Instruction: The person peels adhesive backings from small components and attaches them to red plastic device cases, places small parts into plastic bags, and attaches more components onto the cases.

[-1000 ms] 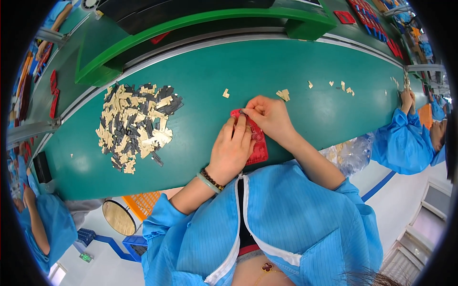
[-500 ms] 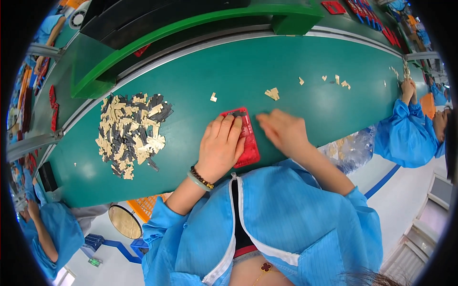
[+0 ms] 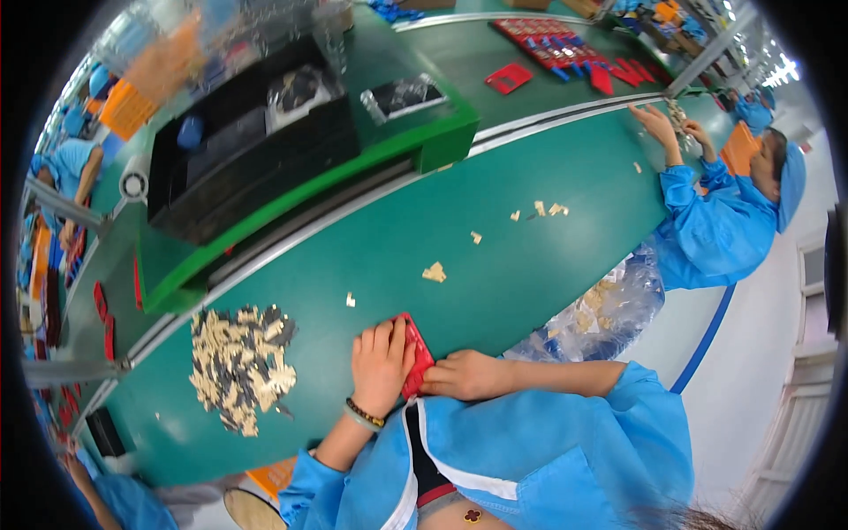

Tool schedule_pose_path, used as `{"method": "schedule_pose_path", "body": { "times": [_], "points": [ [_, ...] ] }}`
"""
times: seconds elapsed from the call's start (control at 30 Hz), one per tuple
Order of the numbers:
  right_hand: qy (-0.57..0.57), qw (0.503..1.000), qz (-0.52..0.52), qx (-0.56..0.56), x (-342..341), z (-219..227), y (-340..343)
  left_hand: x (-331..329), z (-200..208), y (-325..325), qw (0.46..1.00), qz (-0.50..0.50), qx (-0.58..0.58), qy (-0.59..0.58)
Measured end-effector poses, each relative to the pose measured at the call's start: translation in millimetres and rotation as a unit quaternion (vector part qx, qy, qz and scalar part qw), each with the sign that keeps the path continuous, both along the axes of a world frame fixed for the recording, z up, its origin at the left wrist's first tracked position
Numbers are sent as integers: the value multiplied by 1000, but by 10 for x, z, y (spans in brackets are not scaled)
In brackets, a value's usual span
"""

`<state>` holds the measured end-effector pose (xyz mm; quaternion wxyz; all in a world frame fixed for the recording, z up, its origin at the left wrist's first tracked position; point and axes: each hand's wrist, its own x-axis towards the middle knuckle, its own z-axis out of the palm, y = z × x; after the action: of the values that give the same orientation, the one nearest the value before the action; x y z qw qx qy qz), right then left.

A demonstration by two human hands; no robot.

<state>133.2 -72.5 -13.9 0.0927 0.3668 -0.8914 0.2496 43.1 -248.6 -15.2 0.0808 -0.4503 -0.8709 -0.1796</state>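
Observation:
A red plastic case [image 3: 418,343] lies on the green worktop in front of my body. My left hand [image 3: 378,364] grips it from the left, with the fingers over its far part and the thumb along its face. At its near right end, my right hand [image 3: 465,374] has its fingers curled against the edge. The hands cover much of the case, so its inside cannot be made out. To the left is a heap of small cream and dark grey flat pieces [image 3: 240,367]. A few loose cream pieces [image 3: 434,272] lie beyond the case.
A green raised shelf [image 3: 433,141] carrying a black bin [image 3: 256,132] runs along the far side. A clear plastic bag of pieces [image 3: 609,300] sits at the near right edge. Farther right, a co-worker in blue [image 3: 720,221] handles small pieces. Red parts [image 3: 548,44] lie across the rail.
My view has shifted up and toward the right. My right hand has come from beside the case's far part to its near right end. The left hand stays on the case.

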Motion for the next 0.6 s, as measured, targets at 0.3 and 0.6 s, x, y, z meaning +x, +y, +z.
{"method": "schedule_pose_path", "body": {
  "times": [0.3,0.6],
  "points": [
    [-12,994,111,4,-177,135,38,-12,36,-108,999,20,10,-45],
    [135,922,-344,111,-2379,-34,16,-253,443,-676,970,195,131,-60]
  ]
}}
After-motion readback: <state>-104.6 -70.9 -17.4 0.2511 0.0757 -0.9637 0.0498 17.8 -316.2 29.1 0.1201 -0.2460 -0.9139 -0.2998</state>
